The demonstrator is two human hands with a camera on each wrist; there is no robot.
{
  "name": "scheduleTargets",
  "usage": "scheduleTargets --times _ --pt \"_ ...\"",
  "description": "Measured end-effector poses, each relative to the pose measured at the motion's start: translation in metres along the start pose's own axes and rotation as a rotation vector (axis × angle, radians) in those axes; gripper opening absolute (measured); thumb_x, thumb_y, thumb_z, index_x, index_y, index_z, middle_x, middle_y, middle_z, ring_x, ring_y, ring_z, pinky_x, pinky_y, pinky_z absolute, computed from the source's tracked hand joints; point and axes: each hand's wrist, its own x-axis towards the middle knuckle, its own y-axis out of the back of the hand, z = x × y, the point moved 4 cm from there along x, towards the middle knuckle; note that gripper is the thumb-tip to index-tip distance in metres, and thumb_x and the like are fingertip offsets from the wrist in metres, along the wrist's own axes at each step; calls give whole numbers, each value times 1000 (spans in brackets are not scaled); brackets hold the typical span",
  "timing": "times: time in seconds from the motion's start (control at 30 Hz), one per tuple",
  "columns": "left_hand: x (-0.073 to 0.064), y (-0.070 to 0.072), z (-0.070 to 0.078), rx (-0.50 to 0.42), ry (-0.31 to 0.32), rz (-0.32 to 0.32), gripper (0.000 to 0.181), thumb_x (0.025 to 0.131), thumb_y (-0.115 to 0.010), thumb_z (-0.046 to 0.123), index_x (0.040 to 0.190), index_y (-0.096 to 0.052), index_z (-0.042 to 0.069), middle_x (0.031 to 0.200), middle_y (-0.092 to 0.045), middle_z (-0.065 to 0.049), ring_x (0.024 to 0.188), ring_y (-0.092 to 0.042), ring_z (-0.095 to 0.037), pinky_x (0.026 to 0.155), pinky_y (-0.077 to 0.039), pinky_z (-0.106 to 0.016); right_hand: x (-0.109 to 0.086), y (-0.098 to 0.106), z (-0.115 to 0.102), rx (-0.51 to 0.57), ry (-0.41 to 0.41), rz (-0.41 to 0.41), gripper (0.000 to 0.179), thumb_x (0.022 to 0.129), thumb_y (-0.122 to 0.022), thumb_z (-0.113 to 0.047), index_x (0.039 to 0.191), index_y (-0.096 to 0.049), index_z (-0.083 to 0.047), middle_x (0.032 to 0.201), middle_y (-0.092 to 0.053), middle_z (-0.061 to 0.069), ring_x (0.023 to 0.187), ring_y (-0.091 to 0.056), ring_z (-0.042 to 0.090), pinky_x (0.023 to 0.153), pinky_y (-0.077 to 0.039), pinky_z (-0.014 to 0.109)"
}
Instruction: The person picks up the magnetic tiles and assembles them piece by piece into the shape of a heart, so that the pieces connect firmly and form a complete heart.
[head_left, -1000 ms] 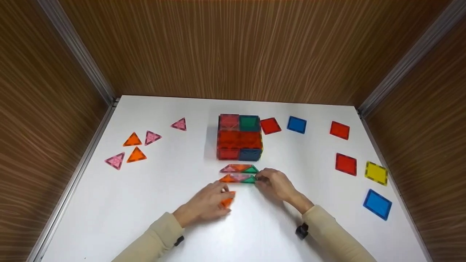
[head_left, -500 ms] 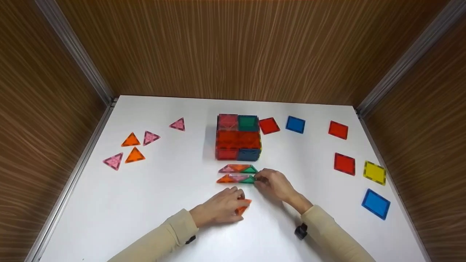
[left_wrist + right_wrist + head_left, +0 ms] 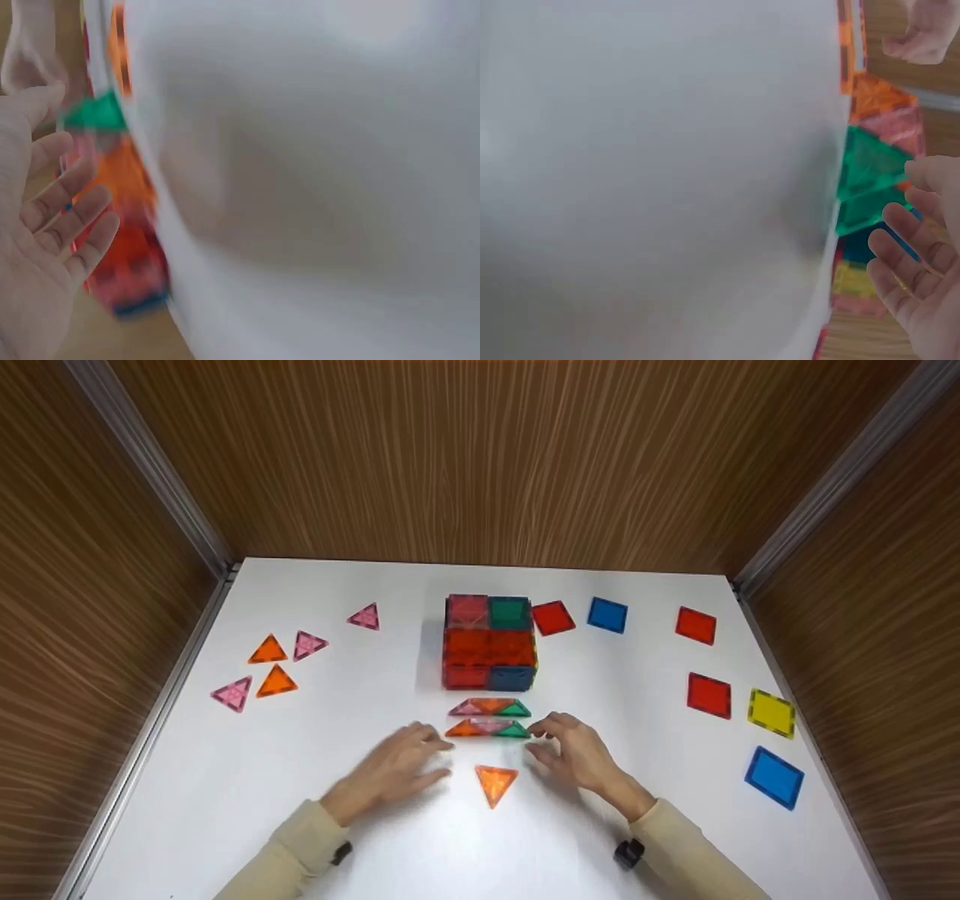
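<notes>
An orange triangular magnetic tile (image 3: 496,785) lies flat on the white table between the two hands, touched by neither. Just left of it, my left hand (image 3: 394,769) is blurred, its fingers spread and holding nothing. Beyond the tile stand two low strips of joined triangular tiles: the nearer strip (image 3: 486,728) runs orange, pink, green, and the farther strip (image 3: 491,706) pink, orange, green. My right hand (image 3: 581,750) hovers at the green end of the nearer strip with relaxed fingers. In the right wrist view its fingertips are close beside the green triangle (image 3: 866,161).
Behind the strips stands a box of square tiles (image 3: 490,646). Several loose pink and orange triangles (image 3: 277,681) lie at the left. Loose squares, such as a red one (image 3: 709,695), a yellow one (image 3: 772,712) and a blue one (image 3: 775,778), lie at the right. Wood-patterned panels (image 3: 480,465) enclose the table.
My left hand carried the orange triangle rightward, let it go on the table in front of the strips, and drew back left. My right hand's fingers have loosened from the nearer strip's green end.
</notes>
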Motion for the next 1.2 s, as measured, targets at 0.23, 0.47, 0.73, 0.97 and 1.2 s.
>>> scheduleTargets --times 0.23,0.47,0.73,0.97,1.2 --pt "-32 37 -70 12 191 202 38 97 -76 29 128 -72 8 115 -72 -12 110 -67 -31 99 -58 -48 -2 -17 -27 -30 81 -126 28 93 -82 -32 111 -78 -11 99 -76 3 89 -69 18 77 -61 32" --pt "-53 59 -128 -84 438 252 44 99 -74 27 135 -68 2 127 -69 -20 120 -63 -41 106 -53 -58 -1 -34 -40 -124 101 -244 50 87 -84 -51 121 -76 -15 106 -71 1 91 -63 11 79 -59 30" --pt "-69 75 -178 -74 606 287 52 100 -70 27 143 -60 -1 132 -61 -28 123 -54 -46 107 -47 -62 -2 -46 -42 -189 55 -362 66 81 -84 -64 127 -72 -19 108 -61 -1 89 -52 9 77 -50 27" --pt "-74 77 -202 -70 714 259 55 101 -69 25 145 -56 -4 142 -50 -35 127 -47 -52 113 -40 -67 -3 -46 -42 -215 37 -390 60 84 -84 -57 127 -73 -18 110 -62 0 94 -52 11 83 -53 31" --pt "-74 72 -209 -49 747 241 44 101 -69 20 132 -63 -11 132 -52 -37 120 -47 -52 107 -42 -65 -10 -40 -34 -197 18 -378 58 83 -85 -55 125 -74 -18 106 -62 -1 90 -50 10 78 -48 27"
